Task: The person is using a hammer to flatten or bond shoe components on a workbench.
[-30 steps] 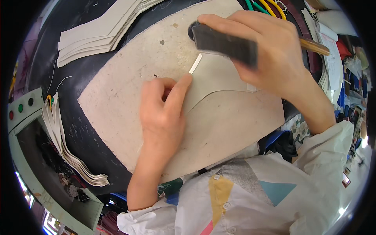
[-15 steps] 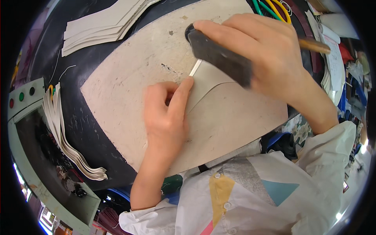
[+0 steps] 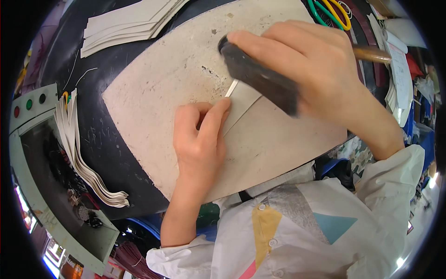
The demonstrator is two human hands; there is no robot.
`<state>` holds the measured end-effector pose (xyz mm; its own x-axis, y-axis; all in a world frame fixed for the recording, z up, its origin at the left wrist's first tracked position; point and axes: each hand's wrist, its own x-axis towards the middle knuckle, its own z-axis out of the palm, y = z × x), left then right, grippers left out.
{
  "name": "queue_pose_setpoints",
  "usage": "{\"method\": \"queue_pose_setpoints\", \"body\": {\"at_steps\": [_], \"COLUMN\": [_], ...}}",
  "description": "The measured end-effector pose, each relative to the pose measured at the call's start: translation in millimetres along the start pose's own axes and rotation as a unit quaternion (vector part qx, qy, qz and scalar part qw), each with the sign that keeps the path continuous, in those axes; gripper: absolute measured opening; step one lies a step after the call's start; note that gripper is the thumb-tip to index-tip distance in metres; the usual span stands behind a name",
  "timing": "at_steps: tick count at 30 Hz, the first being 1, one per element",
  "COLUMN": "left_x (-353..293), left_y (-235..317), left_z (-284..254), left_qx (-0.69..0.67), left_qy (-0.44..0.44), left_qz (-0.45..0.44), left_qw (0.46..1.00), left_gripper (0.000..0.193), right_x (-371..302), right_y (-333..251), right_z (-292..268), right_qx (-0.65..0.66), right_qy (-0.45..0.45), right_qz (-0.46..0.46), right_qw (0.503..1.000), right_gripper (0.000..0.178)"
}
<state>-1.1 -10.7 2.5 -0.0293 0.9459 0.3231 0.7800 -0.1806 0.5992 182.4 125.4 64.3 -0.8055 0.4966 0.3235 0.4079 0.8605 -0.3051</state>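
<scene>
1. Head view: we see a black tabletop (image 3: 93,125).
2. On it lies a pale board (image 3: 153,111).
3. Our right hand (image 3: 316,69), over the board, has its fingers clenched around a hammer (image 3: 260,81), dark-headed and wooden-handled.
4. Our left hand (image 3: 197,135) rests on the board; we cannot tell whether its fingers pinch.
5. Sheets (image 3: 125,23) lie stacked upper left.
6. A pale piece (image 3: 239,104) lies on the board between both hands, partly hidden by the hammer.
7. Its white edge (image 3: 231,88) meets a left fingertip.

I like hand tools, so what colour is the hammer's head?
The hammer head is nearly black, best seen in the head camera's view.
</scene>
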Motion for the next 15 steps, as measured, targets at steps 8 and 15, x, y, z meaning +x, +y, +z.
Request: {"method": "queue_pose_setpoints", "body": {"at_steps": [8,15], "left_x": [-9,-19], "left_y": [-2,1], "left_z": [-5,-12], "left_qx": [0.022,0.028], "left_qy": [0.005,0.006], "left_qz": [0.005,-0.031], "left_qw": [1.000,0.999], "left_gripper": [0.022,0.022], "right_x": [-4,1], "right_y": [-15,-15], "right_z": [1,9], "right_qx": [0.023,-0.003], "right_qy": [-0.025,0.004], "right_qz": [-0.002,-0.023], "right_qw": [0.999,1.000], "right_gripper": [0.055,0.060]}}
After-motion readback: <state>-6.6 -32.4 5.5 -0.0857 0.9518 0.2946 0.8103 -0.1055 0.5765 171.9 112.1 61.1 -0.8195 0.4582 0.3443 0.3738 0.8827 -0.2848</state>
